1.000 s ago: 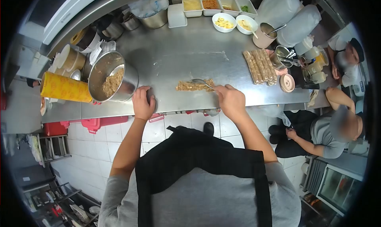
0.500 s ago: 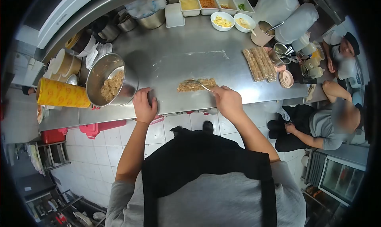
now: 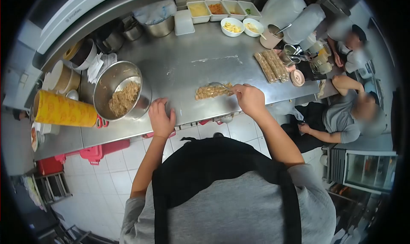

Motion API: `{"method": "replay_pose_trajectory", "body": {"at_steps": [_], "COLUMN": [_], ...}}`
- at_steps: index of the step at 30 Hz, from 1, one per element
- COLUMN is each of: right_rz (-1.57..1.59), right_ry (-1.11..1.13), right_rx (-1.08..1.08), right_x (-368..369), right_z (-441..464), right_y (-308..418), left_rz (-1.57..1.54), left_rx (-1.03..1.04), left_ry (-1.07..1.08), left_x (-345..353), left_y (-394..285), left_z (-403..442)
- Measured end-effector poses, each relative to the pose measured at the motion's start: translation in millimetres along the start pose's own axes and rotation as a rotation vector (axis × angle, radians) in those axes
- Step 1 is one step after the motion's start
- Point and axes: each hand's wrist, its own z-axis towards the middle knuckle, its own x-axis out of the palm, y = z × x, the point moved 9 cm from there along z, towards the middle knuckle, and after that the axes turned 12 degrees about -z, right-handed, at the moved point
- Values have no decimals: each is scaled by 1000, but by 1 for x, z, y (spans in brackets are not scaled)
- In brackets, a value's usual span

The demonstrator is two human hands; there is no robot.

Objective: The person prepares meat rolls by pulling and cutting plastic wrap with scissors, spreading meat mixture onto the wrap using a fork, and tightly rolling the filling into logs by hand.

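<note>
One spoon (image 3: 224, 87) points left, long axis roughly sideways.

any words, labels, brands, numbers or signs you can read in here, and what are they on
None can be read with certainty.
White panel, upper left: a small mark and lettering, too small and blurred to read.
Yellow cylinder: a reddish printed pattern, no words I can make out.
White papers near the metal bowl: any writing is too small to tell.

A grey short-sleeved shirt (image 3: 239, 210) under a black apron (image 3: 213, 163) with dark shoulder straps
</note>
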Motion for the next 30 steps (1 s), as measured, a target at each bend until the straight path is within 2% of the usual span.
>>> {"method": "replay_pose_trajectory", "body": {"at_steps": [3, 6, 12, 15, 18, 21, 22, 25, 27, 30], "right_rz": [-51, -49, -126, -81, -105, -47, -69, -131, -164, -194], "right_ry": [109, 13, 125, 58, 75, 77, 89, 96, 157, 73], "right_rx": [34, 24, 174, 179, 156, 184, 262, 305, 296, 242], "right_x": [-2, -9, 4, -8, 13, 11, 7, 0, 1, -3], "right_z": [-3, -3, -23, -27, -27, -34, -35, -37, -35, -20], "right_y": [-1, 22, 15, 28, 38, 28, 17, -8, -16, -6], "left_rz": [-40, -67, -117, -140, -160, -156, -146, -154, -146, -142], "left_rx": [-1, 12, 56, 58, 63, 88, 95, 96, 101, 108], "left_ry": [12, 46, 76, 100, 127, 126, 120, 123, 128, 118], "left_x": [-2, 2, -3, -3, -3, -3, 0, 2, -1, -4], "left_y": [3, 2, -4, -7, -7, -4, -3, 1, 1, -3], "left_z": [0, 1, 2, 2, 1, -2, -2, -5, -6, -3]}}
